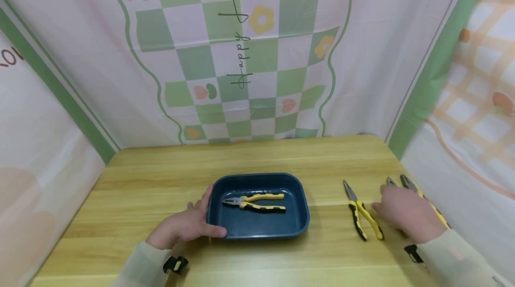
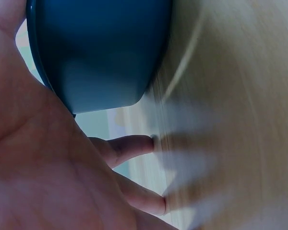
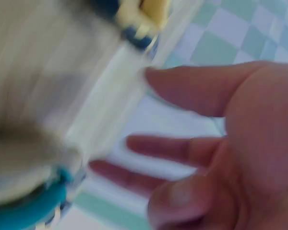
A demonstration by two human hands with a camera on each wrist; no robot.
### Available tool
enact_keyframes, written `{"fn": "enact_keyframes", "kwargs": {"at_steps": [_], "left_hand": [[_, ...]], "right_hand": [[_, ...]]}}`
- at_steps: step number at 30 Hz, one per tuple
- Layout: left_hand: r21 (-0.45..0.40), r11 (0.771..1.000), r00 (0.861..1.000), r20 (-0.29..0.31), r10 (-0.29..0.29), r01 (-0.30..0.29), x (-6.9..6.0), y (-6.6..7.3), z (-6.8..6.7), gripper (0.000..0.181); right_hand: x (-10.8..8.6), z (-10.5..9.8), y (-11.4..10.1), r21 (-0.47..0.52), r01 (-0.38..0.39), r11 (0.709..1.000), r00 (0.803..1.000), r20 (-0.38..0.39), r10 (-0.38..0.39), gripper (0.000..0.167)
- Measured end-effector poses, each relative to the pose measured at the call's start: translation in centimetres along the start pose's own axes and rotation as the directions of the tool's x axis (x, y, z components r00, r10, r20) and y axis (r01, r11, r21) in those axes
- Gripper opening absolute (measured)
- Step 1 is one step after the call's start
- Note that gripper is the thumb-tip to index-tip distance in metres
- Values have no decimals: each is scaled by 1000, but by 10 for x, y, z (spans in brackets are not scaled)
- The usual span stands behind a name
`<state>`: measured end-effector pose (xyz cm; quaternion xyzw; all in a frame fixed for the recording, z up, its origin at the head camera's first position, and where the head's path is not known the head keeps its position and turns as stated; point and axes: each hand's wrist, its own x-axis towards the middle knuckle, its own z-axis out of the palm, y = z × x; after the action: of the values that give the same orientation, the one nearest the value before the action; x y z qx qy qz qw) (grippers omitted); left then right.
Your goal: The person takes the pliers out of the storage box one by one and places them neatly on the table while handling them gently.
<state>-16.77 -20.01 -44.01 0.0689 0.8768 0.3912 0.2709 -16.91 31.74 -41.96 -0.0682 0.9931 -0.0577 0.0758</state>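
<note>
My left hand rests against the left end of a dark blue tray, thumb at its front corner and the other fingers spread along its side. Inside the tray lies a pair of pliers with yellow and black handles. My right hand is over tools at the table's right; the right wrist view shows its fingers extended with nothing between them. Just left of it lie long-nose pliers, handles spread. Partly hidden by the hand are pliers with a grey head and another pair beyond.
The wooden table ends at a patterned curtain behind, with more fabric on both sides. At the lower left of the right wrist view a blurred teal handle shows; its kind is unclear.
</note>
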Motion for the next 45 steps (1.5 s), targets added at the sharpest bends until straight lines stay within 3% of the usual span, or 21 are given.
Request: {"fn": "enact_keyframes", "kwargs": {"at_steps": [3,7,14,23,33,40,45], "left_hand": [[-1,1000,1000,0,0,0,0,-1,1,132],[0,1000,1000,-1,-1,1,1,-1,1,132],[-2,1000,1000,-2,1,-1,2,0,2,133],[-9,1000,1000,-7,-2,2,1,1,2,132],[-6,1000,1000,-5,-4,4,3,-1,0,132],[-5,1000,1000,-9,-10,10,4,-3,1,132],[-4,1000,1000,-10,-14,14,3,-2,1,132]], "right_hand": [[1,6,-17,-25,84,996,996,-20,-84,56],[-2,14,-34,-19,76,997,997,20,-76,68],[-2,21,-40,-66,110,992,994,32,-108,48],[-2,20,-26,-45,42,998,997,70,-39,38],[-3,15,-11,11,-41,999,993,108,39,36],[-7,12,-7,-43,14,999,996,94,-10,34],[-9,11,-9,-29,-1,1000,995,104,4,36]]}}
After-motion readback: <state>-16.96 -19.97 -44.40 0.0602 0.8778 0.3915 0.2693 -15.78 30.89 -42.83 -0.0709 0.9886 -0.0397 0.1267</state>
